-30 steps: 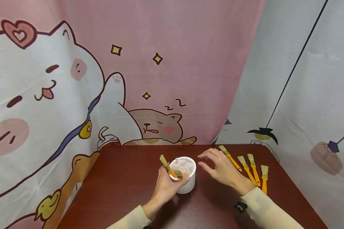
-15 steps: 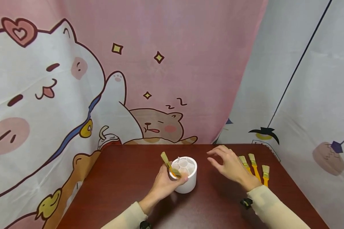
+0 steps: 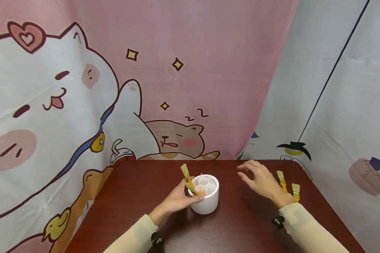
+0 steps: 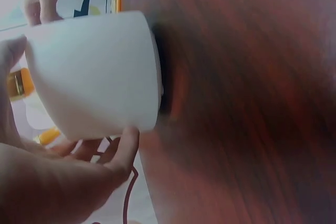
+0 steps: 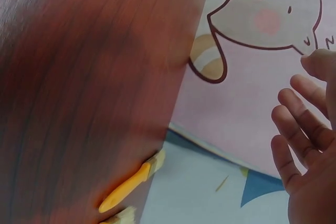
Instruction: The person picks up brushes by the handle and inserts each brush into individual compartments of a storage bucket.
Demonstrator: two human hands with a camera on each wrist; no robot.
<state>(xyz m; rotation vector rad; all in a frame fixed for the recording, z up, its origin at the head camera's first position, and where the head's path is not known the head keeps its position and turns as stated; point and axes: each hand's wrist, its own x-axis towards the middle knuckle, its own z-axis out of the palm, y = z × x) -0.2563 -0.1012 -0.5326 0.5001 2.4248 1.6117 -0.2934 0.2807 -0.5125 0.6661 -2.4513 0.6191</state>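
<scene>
My left hand (image 3: pixel 178 200) grips the side of a white round holder (image 3: pixel 206 203) with a divided inside, its thumb along the near side. In the left wrist view the holder's smooth wall (image 4: pixel 100 77) hides most of what is inside. Two paintbrushes stand in its left compartments, bristles up; one brush (image 3: pixel 185 171) leans out beyond the rim. My right hand (image 3: pixel 261 179) hovers over the right side of the table, fingers loosely bent and holding nothing. Near it lies a paintbrush with an orange-yellow handle (image 5: pixel 128 186), partly behind the hand in the head view.
Two more paintbrushes show at the right of the table: one brush (image 3: pixel 282 181) and another brush (image 3: pixel 296 192), both partly covered by the right arm. The dark red table (image 3: pixel 139 189) ends at a printed cartoon curtain (image 3: pixel 228 88).
My right hand has moved right, away from the holder, and now covers more of the brushes on the table. The left hand keeps its grip on the holder. The head view has shifted slightly.
</scene>
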